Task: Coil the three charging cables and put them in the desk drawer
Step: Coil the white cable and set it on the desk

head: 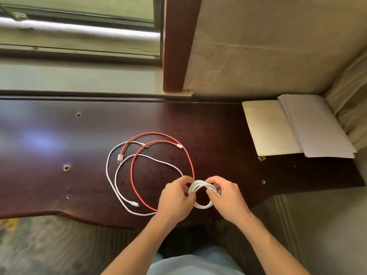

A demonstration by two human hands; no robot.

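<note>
Both hands, left hand [175, 197] and right hand [226, 195], pinch the coiled white cable [202, 195] (red cable [162, 155] loose on desk [59, 155]).

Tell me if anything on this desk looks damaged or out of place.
The dark wooden desk has several small chipped holes, such as one on its left side, like old screw holes. The red cable and a white cable lie loose and overlapping, uncoiled. Nothing looks spilled.

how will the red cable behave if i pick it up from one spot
Probably floppy: the red cable lies in loose loops on the desk, so it should sag and trail. It crosses the loose white cable, so it may drag that along. Likely light.
</note>
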